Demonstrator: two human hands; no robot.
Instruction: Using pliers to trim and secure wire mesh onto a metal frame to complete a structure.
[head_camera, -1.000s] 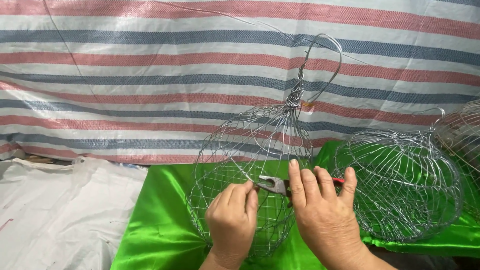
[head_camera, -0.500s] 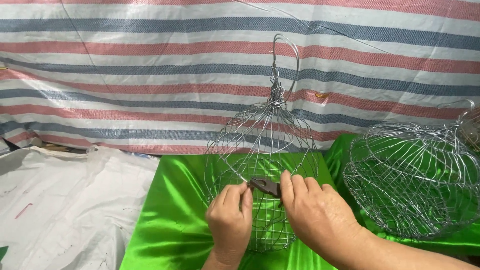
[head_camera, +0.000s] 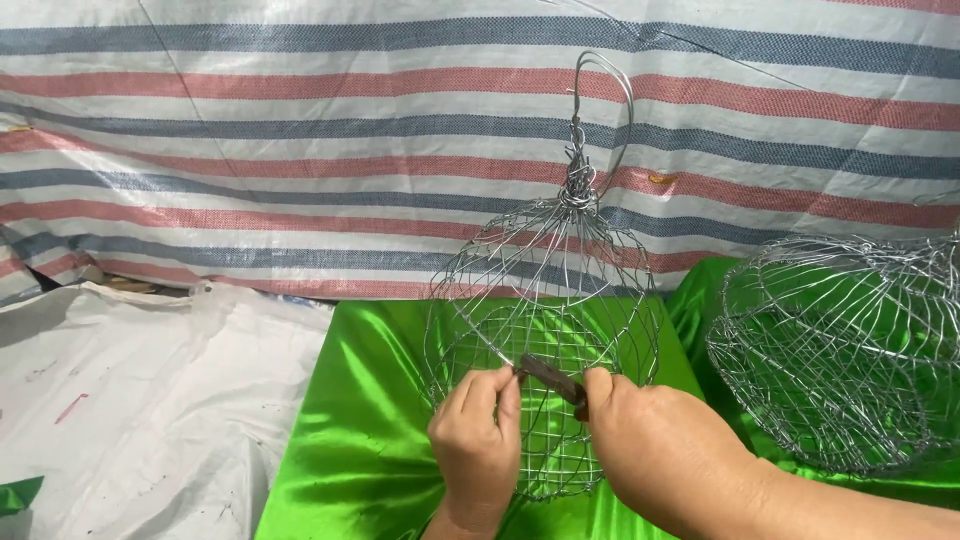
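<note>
The wire basket frame (head_camera: 545, 320) stands upright on the green satin cloth (head_camera: 350, 430) near the middle of the bench, its twisted hanging loop (head_camera: 600, 110) topmost. The left hand (head_camera: 478, 440) fingers pinch a strand on its near side, and the right hand (head_camera: 660, 450) is clenched on dark pliers (head_camera: 552, 378) whose tip meets that strand. Since a second ago the pliers have tilted lower on the wire and their red grip has vanished under the palm, which suggests twisting under way; a second wire basket (head_camera: 840, 350) lies at the right edge.
</note>
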